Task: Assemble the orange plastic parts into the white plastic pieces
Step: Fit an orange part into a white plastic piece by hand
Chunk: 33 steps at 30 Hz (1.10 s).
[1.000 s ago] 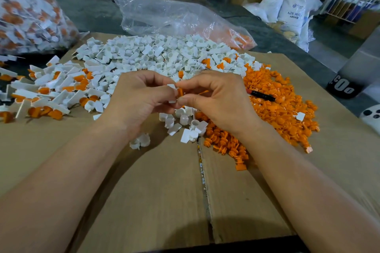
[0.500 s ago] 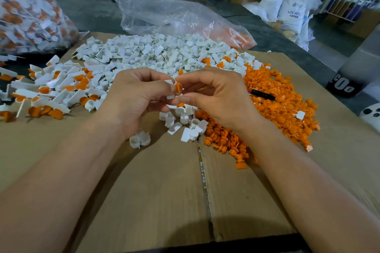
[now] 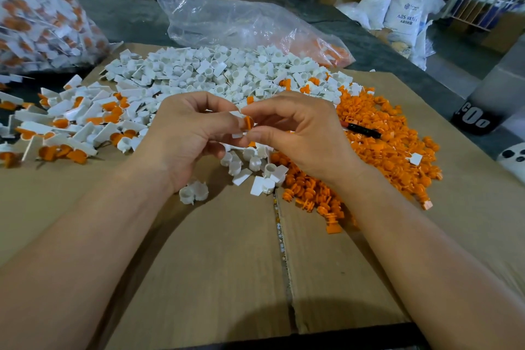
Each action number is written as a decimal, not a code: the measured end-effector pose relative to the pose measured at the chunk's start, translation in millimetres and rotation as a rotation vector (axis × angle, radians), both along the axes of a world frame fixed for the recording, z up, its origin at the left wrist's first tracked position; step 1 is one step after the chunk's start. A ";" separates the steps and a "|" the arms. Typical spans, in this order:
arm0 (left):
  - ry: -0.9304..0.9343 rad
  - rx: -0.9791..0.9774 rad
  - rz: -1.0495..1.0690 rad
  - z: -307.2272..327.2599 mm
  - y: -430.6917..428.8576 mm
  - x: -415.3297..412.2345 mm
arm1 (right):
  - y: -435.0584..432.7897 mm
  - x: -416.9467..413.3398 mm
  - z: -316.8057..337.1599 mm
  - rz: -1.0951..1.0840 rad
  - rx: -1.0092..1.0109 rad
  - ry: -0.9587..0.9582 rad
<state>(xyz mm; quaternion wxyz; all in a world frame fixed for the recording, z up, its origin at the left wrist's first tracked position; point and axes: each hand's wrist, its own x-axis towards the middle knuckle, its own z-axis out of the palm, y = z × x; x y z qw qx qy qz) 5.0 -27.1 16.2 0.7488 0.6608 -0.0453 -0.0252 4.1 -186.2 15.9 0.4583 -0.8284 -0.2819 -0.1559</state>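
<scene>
All we get of the person here is two arms. The bare left forearm fills the lower left of the frame and the bare right forearm the lower right, both uncovered from the edge to the wrist. Mid-frame we see the bare left hand and bare right hand, with knuckle creases and wrist tendons showing.

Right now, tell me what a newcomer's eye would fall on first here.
Dead centre, the left hand and right hand hold a white piece and an orange part together. Behind them spreads a heap of white pieces, with a bright heap of orange parts to the right, both on the cardboard.
</scene>
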 end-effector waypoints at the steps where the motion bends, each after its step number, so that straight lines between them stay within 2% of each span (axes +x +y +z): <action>1: -0.012 0.002 -0.001 -0.3 -0.5 -0.5 | -0.1 -0.1 0.0 -0.005 -0.004 -0.026; 9: -0.053 0.005 0.011 -1.3 -1.5 0.7 | 0.2 0.7 -0.1 -0.013 0.040 0.009; 22: -0.088 0.050 0.010 -3.8 -2.2 0.8 | -2.4 2.8 -0.2 -0.051 -0.011 0.084; 28: -0.071 0.045 0.014 -4.6 -2.0 1.7 | -2.6 3.9 -1.1 -0.048 -0.027 0.055; 33: -0.052 0.010 0.013 -4.3 -0.4 2.5 | -1.9 1.5 -1.9 -0.004 0.001 -0.111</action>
